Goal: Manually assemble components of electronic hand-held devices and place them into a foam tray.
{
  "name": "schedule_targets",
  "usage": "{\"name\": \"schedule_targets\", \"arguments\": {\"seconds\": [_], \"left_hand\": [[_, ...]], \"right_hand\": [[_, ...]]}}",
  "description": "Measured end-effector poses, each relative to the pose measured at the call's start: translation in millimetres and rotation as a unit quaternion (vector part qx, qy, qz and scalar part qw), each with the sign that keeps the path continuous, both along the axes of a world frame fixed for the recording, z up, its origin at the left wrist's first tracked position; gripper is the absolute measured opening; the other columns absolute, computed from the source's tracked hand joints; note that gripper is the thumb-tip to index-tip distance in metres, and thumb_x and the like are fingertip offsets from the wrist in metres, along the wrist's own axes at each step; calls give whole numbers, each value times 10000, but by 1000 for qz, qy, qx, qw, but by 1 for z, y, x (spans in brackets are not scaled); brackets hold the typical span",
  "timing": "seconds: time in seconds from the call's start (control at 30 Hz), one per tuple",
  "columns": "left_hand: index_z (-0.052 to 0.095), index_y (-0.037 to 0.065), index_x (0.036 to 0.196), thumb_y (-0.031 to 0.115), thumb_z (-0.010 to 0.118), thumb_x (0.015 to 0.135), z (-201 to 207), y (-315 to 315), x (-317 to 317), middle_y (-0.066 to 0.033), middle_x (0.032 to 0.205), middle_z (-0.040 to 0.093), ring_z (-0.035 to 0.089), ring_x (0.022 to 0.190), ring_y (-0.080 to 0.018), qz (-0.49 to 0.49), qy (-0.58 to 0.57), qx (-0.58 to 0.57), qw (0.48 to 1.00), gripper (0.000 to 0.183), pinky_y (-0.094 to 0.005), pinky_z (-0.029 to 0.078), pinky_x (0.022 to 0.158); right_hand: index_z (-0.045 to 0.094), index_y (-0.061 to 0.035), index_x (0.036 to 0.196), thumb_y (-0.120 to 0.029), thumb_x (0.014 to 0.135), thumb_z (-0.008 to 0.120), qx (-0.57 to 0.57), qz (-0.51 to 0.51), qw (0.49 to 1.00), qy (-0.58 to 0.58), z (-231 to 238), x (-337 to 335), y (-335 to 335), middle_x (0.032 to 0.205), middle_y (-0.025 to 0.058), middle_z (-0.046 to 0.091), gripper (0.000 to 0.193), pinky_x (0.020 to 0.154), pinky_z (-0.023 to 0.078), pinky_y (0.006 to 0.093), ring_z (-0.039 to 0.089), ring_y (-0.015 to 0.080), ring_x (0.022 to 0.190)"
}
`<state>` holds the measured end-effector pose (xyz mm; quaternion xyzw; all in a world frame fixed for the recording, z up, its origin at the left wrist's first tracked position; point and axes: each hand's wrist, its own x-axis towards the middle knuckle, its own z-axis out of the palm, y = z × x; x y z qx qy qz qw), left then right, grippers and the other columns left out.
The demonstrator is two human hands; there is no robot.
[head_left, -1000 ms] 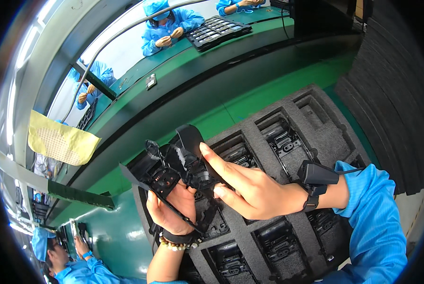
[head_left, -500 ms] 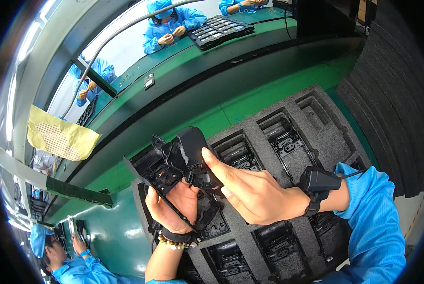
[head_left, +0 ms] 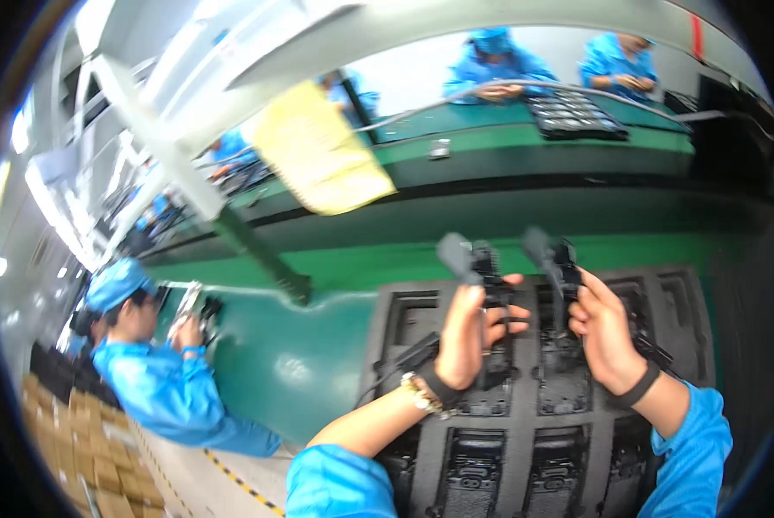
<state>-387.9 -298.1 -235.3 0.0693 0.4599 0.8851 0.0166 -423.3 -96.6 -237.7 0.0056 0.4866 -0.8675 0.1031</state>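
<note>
My left hand is closed around a black plastic housing part, which it holds upright above the foam tray. A similar black plastic part is gripped in my right hand, a short way to the right and apart from the first. Both parts are blurred, so their fine details do not show. Below my hands, the dark grey tray has rows of pockets holding black housings.
A co-worker in blue sits at the left beside the green table. Across the way, people in blue work at a long green bench with a black parts tray. A yellow sheet hangs from the frame; cardboard boxes stand lower left.
My hands have moved apart. The black assembly they were on together now shows as two separate parts, one in each hand. The view has swung left.
</note>
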Motion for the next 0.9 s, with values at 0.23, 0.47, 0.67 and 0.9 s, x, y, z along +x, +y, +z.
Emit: {"name": "schedule_targets", "arguments": {"seconds": [0.23, 0.47, 0.67, 0.9], "left_hand": [[305, 89, 1362, 377, 548, 977, -5, 1, 2, -92, 1236, 531, 561, 802, -111, 9, -50, -80, 995, 540, -282, 511, 677], [375, 106, 1335, 351, 589, 969, -13, -3, -8, -36, 1106, 553, 479, 719, -54, -32, -119, -3, 992, 490, -191, 419, 603], [477, 96, 1256, 118, 585, 974, -8, -12, -14, 14, 1031, 564, 476, 781, -42, -48, -32, 89, 994, 302, -184, 413, 608], [517, 134, 1244, 237, 544, 1008, -3, -32, -22, 33, 1124, 576, 546, 916, -80, -14, -31, 101, 994, 260, -209, 452, 689]], "right_hand": [[541, -134, 1036, -400, 956, 590, -19, 87, 996, 25, 7, -2, -1, 810, -62, 469, 282, 525, 322, 165, 380, 2, 611], [531, -37, 1167, -351, 875, 605, -48, 255, 966, 3, -5, -15, 12, 856, -14, 484, 435, 563, 374, 191, 432, 51, 699], [496, 19, 1298, -435, 1004, 407, -109, 254, 959, 64, 3, -31, 11, 1233, 149, 601, 548, 800, 525, 284, 603, 151, 947], [497, 4, 1281, -313, 1056, 404, -13, 162, 980, 114, 10, -23, 4, 1245, 149, 597, 399, 1003, 499, 384, 587, 247, 1177]]}}
